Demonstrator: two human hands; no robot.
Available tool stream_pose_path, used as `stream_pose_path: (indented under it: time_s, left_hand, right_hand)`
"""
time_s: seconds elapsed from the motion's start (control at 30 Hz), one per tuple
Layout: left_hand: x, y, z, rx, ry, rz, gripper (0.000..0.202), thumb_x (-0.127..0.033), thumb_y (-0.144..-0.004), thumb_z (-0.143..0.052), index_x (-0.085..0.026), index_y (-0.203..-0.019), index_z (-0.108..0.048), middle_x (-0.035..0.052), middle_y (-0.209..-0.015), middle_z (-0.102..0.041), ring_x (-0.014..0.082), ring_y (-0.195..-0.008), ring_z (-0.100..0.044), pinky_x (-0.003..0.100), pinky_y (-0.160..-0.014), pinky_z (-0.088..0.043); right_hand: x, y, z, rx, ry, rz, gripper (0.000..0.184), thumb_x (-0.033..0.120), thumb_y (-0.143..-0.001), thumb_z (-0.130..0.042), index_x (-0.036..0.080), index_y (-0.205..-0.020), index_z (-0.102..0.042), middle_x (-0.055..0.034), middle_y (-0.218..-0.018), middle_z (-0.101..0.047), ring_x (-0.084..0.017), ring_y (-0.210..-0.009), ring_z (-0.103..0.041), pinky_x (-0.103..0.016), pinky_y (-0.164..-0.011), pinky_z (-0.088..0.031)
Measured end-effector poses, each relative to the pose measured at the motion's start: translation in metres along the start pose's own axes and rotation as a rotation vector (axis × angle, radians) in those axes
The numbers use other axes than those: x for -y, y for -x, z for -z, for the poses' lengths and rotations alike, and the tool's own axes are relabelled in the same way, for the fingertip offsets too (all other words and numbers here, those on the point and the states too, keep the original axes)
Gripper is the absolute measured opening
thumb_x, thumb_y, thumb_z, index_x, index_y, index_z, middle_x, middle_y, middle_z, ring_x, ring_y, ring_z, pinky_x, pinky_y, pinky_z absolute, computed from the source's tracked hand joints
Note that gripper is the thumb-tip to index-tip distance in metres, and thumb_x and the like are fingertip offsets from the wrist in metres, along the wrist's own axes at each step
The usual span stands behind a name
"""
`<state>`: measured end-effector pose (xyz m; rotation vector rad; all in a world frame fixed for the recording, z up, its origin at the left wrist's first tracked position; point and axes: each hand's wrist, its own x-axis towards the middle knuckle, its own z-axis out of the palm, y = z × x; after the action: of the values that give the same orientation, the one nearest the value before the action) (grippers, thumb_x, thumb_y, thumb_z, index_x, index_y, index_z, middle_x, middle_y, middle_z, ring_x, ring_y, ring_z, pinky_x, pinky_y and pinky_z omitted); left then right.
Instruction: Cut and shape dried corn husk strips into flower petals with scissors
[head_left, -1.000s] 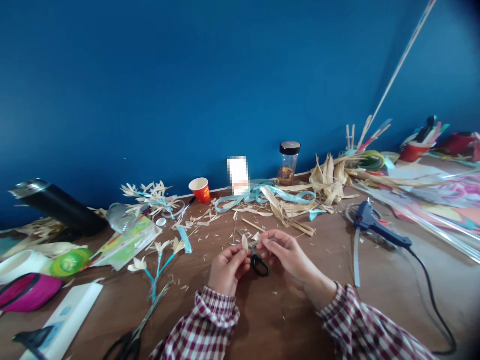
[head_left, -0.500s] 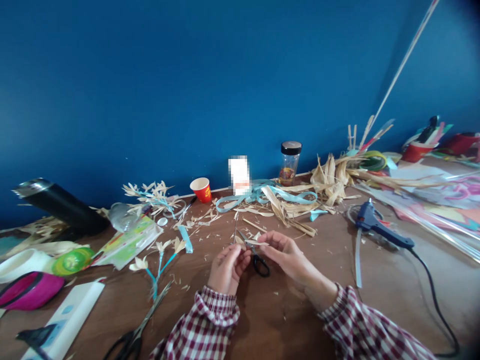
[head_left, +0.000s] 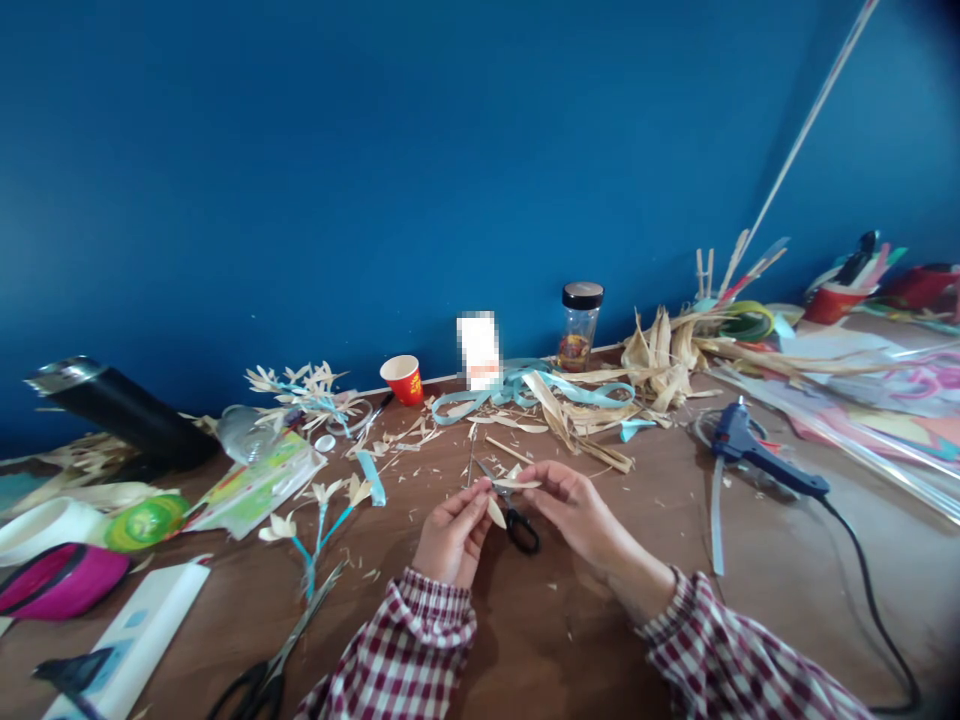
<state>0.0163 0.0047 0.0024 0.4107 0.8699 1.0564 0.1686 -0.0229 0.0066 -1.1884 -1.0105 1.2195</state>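
My left hand (head_left: 451, 532) pinches a pale, petal-shaped piece of corn husk (head_left: 496, 514), whose pointed end hangs below the fingertips. A second pale husk petal (head_left: 519, 484) spans the gap between both hands. My right hand (head_left: 576, 508) has its far end between thumb and fingers; its near end meets the left fingertips. Beneath and between my hands lie small black-handled scissors (head_left: 523, 532) on the brown table. To the left, flowers with pale petals (head_left: 357, 490) and blue-wrapped stems rest near larger scissors (head_left: 289, 640).
A blue glue gun (head_left: 765, 455) with its cord lies to the right. Along the wall stand a red paper cup (head_left: 403, 381), a black-lidded jar (head_left: 580, 330) and dried corn husks (head_left: 660, 365). Blue ribbon (head_left: 525, 385) curls at the back. A black bottle (head_left: 124, 410) leans at left.
The petal in my left hand has swung from pointing up to hanging down. The other petal's near end has come to my left fingertips. My right hand has barely moved.
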Motion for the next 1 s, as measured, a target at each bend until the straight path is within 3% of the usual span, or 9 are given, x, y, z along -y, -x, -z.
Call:
stream_pose_path:
  time_s: [0.1, 0.27, 0.4, 0.6, 0.8, 1.0]
  left_hand:
    - [-0.0001, 0.0000, 0.0005, -0.023, -0.021, -0.011, 0.015, 0.004, -0.072, -0.062, -0.007, -0.079, -0.070, 0.0069, -0.069, -0.071, 0.0087, -0.058, -0.066, 0.012, -0.056, -0.055]
    - [-0.0023, 0.0000, 0.0043, -0.074, -0.091, -0.030, 0.011, -0.004, -0.069, -0.070, -0.011, -0.078, -0.068, -0.0012, -0.055, -0.064, 0.0045, -0.043, -0.057, 0.010, -0.040, -0.049]
    - [-0.0032, 0.0005, 0.0032, -0.106, -0.055, -0.028, 0.010, -0.003, -0.068, -0.071, -0.011, -0.071, -0.065, -0.0005, -0.055, -0.064, 0.0060, -0.048, -0.061, 0.012, -0.047, -0.053]
    - [0.0009, 0.0014, 0.0009, -0.082, -0.080, -0.021, 0.013, -0.002, -0.069, -0.069, -0.011, -0.064, -0.060, 0.0001, -0.053, -0.063, 0.0065, -0.048, -0.061, 0.012, -0.048, -0.053]
    - [-0.0007, 0.0036, -0.0019, -0.065, -0.071, -0.010, 0.019, 0.003, -0.074, -0.062, -0.010, -0.088, -0.064, 0.0055, -0.066, -0.070, 0.0082, -0.054, -0.065, 0.013, -0.053, -0.055]
    - [-0.0032, 0.0062, -0.0035, -0.074, -0.060, 0.025, 0.015, 0.001, -0.076, -0.060, -0.010, -0.085, -0.064, 0.0049, -0.069, -0.072, 0.0101, -0.055, -0.067, 0.015, -0.047, -0.055]
  right_hand:
    - [0.0023, 0.0005, -0.0001, -0.020, -0.019, -0.012, 0.031, 0.043, -0.068, -0.069, 0.017, -0.082, -0.063, 0.0028, -0.060, -0.057, -0.009, -0.051, -0.046, -0.022, -0.048, -0.035]
    - [0.0082, 0.0016, -0.0005, -0.065, -0.019, -0.004, 0.033, 0.047, -0.065, -0.071, 0.017, -0.078, -0.064, 0.0019, -0.060, -0.057, -0.010, -0.053, -0.047, -0.022, -0.047, -0.035]
    - [0.0100, 0.0015, -0.0017, -0.149, -0.071, 0.000, 0.035, 0.048, -0.063, -0.072, 0.018, -0.078, -0.062, 0.0002, -0.066, -0.060, -0.012, -0.058, -0.051, -0.021, -0.047, -0.036]
    - [0.0058, 0.0007, -0.0022, -0.105, -0.133, -0.004, 0.033, 0.042, -0.064, -0.074, 0.018, -0.080, -0.059, 0.0026, -0.063, -0.056, -0.008, -0.050, -0.043, -0.020, -0.045, -0.030]
    - [0.0030, 0.0011, -0.0027, -0.085, -0.137, -0.043, 0.032, 0.038, -0.066, -0.074, 0.016, -0.082, -0.058, 0.0048, -0.058, -0.052, -0.006, -0.048, -0.038, -0.019, -0.043, -0.026]
    - [0.0013, 0.0020, -0.0046, -0.006, -0.209, -0.069, 0.033, 0.038, -0.065, -0.075, 0.016, -0.081, -0.056, 0.0048, -0.060, -0.054, -0.005, -0.049, -0.038, -0.018, -0.044, -0.026]
